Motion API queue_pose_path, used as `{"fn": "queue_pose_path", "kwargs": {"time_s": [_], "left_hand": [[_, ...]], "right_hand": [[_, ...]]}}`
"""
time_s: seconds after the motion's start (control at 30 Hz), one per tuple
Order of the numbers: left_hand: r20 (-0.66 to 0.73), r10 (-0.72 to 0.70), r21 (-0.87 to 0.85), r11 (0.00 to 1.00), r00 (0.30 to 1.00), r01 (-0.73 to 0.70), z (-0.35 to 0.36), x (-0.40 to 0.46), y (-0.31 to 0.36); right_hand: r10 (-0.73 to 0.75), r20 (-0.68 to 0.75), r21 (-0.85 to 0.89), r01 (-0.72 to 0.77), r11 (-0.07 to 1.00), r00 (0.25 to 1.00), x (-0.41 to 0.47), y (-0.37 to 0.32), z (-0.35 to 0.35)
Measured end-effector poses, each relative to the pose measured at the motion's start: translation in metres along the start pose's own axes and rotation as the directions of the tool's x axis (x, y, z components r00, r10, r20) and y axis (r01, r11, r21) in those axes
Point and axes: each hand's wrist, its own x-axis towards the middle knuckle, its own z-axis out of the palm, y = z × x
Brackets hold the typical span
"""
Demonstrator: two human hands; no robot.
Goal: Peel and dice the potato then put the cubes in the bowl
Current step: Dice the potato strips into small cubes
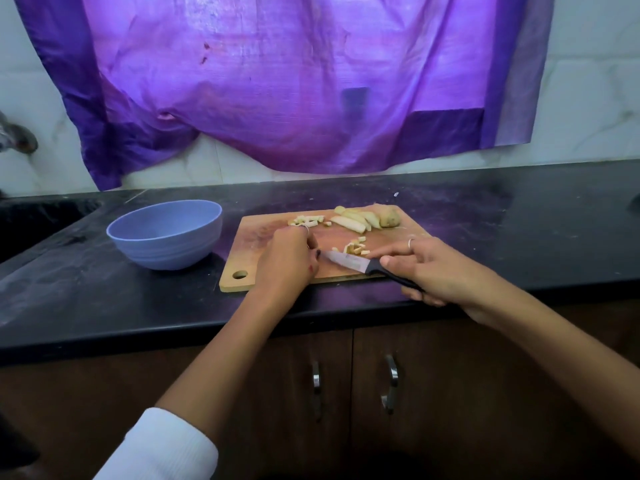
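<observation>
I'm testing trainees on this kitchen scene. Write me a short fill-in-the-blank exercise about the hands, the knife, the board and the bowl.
1. The right hand grips the knife by its black ____.
2. The blue bowl stands to the ____ of the cutting board.
3. The diced potato cubes lie on the ____, not in the bowl.
4. The left hand rests on the board with its fingers ____.

Missing words: handle; left; board; curled

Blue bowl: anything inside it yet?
The blue bowl shows only bare inner wall near its far rim; its bottom is hidden by the near wall. Potato cubes lie on the cutting board.
</observation>
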Motion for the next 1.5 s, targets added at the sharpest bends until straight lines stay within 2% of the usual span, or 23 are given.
{"fn": "queue_pose_path", "kwargs": {"time_s": [0.03, 0.1, 0.17, 0.27, 0.37, 0.53, 0.67, 0.8, 0.9, 0.97, 1.07, 1.13, 1.33, 1.43, 1.5], "left_hand": [[0.015, -0.001, 0.012, 1.0, 1.0, 0.001, 0.001, 0.003, -0.001], [0.038, -0.001, 0.031, 1.0, 0.999, 0.0, 0.002, 0.008, -0.003], [0.038, -0.005, 0.026, 1.0, 0.999, 0.004, 0.004, 0.014, -0.004], [-0.003, -0.022, -0.026, 0.999, 1.0, 0.022, 0.006, 0.016, -0.008], [-0.107, -0.024, -0.059, 0.998, 0.994, 0.018, 0.008, 0.011, -0.021], [-0.231, -0.112, -0.204, 0.977, 0.966, 0.064, -0.002, 0.001, -0.027], [-0.268, -0.132, -0.214, 0.974, 0.954, 0.075, -0.004, -0.002, -0.028], [-0.273, -0.19, -0.243, 0.962, 0.943, 0.123, -0.005, -0.001, -0.031], [-0.277, -0.205, -0.266, 0.955, 0.939, 0.13, -0.003, 0.001, -0.031], [-0.288, -0.216, -0.278, 0.951, 0.933, 0.134, -0.003, 0.002, -0.03], [-0.31, -0.214, -0.27, 0.954, 0.926, 0.13, -0.002, 0.002, -0.029], [-0.311, -0.212, -0.271, 0.954, 0.927, 0.127, -0.002, 0.002, -0.029], [-0.293, -0.214, -0.26, 0.956, 0.932, 0.138, -0.002, 0.001, -0.029], [-0.286, -0.219, -0.251, 0.957, 0.933, 0.147, -0.001, 0.002, -0.03], [-0.286, -0.216, -0.249, 0.958, 0.934, 0.145, 0.0, 0.003, -0.031]], "right_hand": [[-0.043, -0.053, -0.036, 0.041, 0.999, 0.998, -0.004, -0.001, -0.004], [-0.137, -0.192, -0.252, 0.086, 0.964, 0.972, -0.006, 0.002, -0.01], [-0.126, -0.292, -0.48, -0.032, 0.877, 0.948, -0.005, 0.009, -0.01], [-0.05, -0.364, -0.604, -0.195, 0.773, 0.93, -0.003, 0.009, -0.001], [-0.09, -0.359, -0.609, -0.16, 0.777, 0.929, -0.002, -0.006, 0.011], [-0.154, -0.282, -0.572, -0.037, 0.819, 0.947, 0.025, -0.019, 0.038], [-0.233, -0.24, -0.565, 0.059, 0.823, 0.942, 0.047, -0.023, 0.043], [-0.35, -0.188, -0.561, 0.193, 0.805, 0.918, 0.046, -0.01, 0.004], [-0.355, -0.075, -0.351, 0.309, 0.884, 0.932, 0.033, 0.005, -0.031], [-0.351, 0.065, -0.234, 0.357, 0.904, 0.934, 0.025, 0.01, -0.044], [-0.318, 0.239, -0.305, 0.382, 0.873, 0.917, 0.029, 0.011, -0.048], [-0.31, 0.282, -0.351, 0.398, 0.847, 0.908, 0.042, 0.008, -0.042], [-0.327, 0.138, -0.465, 0.353, 0.812, 0.935, 0.111, 0.007, -0.022], [-0.317, 0.025, -0.47, 0.291, 0.833, 0.948, 0.131, 0.01, -0.017], [-0.327, 0.002, -0.442, 0.294, 0.847, 0.945, 0.13, 0.013, -0.02]]}}
